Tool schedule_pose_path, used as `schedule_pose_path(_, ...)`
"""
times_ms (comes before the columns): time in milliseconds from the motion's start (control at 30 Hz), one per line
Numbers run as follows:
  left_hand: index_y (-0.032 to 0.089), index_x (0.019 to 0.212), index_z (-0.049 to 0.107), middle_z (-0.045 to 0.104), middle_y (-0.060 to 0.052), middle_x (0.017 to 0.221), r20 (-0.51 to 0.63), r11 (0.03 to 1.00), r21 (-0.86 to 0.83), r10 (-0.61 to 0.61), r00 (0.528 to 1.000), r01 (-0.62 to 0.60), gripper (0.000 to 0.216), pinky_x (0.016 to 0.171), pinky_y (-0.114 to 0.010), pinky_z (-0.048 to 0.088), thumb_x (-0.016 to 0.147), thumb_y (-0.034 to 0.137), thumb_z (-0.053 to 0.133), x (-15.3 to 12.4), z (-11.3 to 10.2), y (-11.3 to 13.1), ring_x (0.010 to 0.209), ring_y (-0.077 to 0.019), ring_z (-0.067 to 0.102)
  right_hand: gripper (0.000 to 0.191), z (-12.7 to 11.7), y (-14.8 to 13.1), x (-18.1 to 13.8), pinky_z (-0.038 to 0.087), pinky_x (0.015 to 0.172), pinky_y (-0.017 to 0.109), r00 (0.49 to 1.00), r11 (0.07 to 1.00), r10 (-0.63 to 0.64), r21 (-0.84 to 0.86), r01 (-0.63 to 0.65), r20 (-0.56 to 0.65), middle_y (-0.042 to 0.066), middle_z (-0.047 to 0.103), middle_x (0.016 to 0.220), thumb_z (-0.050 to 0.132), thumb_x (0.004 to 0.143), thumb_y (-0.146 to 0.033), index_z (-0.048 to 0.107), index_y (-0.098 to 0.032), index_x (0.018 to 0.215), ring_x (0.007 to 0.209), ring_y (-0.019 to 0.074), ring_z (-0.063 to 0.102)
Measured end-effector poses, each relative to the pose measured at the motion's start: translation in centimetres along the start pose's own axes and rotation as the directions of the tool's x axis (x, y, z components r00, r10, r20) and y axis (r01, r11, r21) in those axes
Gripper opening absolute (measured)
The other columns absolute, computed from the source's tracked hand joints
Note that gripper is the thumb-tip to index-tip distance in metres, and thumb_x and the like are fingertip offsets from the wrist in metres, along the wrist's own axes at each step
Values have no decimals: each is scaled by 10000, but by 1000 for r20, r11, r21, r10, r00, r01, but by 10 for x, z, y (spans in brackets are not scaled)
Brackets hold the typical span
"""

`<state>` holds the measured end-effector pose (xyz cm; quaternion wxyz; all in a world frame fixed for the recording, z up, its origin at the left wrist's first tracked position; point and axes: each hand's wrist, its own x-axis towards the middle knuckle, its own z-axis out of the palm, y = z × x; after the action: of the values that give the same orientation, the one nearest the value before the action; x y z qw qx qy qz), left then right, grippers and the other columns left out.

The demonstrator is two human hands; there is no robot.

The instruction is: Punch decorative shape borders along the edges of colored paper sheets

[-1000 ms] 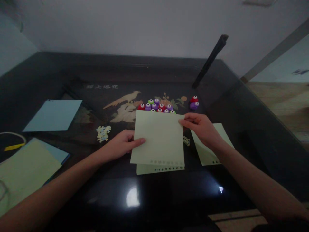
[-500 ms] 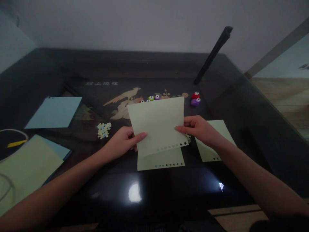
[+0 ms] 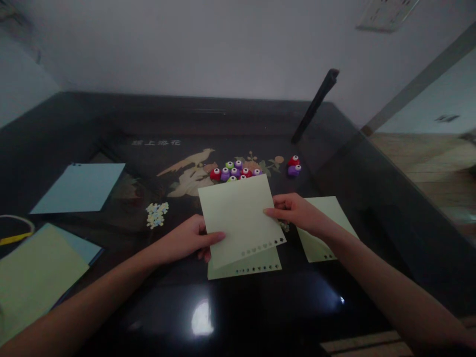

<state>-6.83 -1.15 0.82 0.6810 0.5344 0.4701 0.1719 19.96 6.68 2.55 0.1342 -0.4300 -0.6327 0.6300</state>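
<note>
Over the table [image 3: 260, 302], one pale green sheet [image 3: 238, 213]
Left hand [image 3: 191, 235] and right hand [image 3: 295, 211] pinch its sides between the fingers [image 3: 216, 237].

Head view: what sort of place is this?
Probably a room in a home, though I can't be certain: a glossy dark table with a bird picture, a plain wall behind it, and wood-look floor to the right.

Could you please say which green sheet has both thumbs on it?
The upper sheet of the central pair, held at its sides by the left hand and right hand; the others show no thumb.
</note>
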Motion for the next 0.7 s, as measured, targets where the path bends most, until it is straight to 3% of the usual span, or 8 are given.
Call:
schedule_pose_path(267,121,817,654,654,-14,628,64,967,-250,-31,997,46,373,437,-194,404,765,487,698,1,-1,-12,454,-81,531,217,-2,9,3,413,562,251,1000,999,15,47,-15,11,40,701,753,690,775,-363,670,-148,798,613,114,582)
schedule_pose_path(500,107,942,642,699,-66,757,41,929,-368,-24,999,37,412,440,-198,425,743,453,742,1,1,-17,496,-96,580,256,0,10,3,481,630,274,999,997,-1,77,-3,53,61,734,839,676,789,-396,693,-157,879,697,141,641)
schedule_pose_path(700,128,1024,589,690,-58,755,14,945,-322,-56,998,57,417,471,-213,454,768,426,729,1,5,-15,516,-112,594,261,2,8,4,463,579,275,998,991,-70,-110,70,1,35,687,732,643,812,-426,654,-170,762,620,130,595)
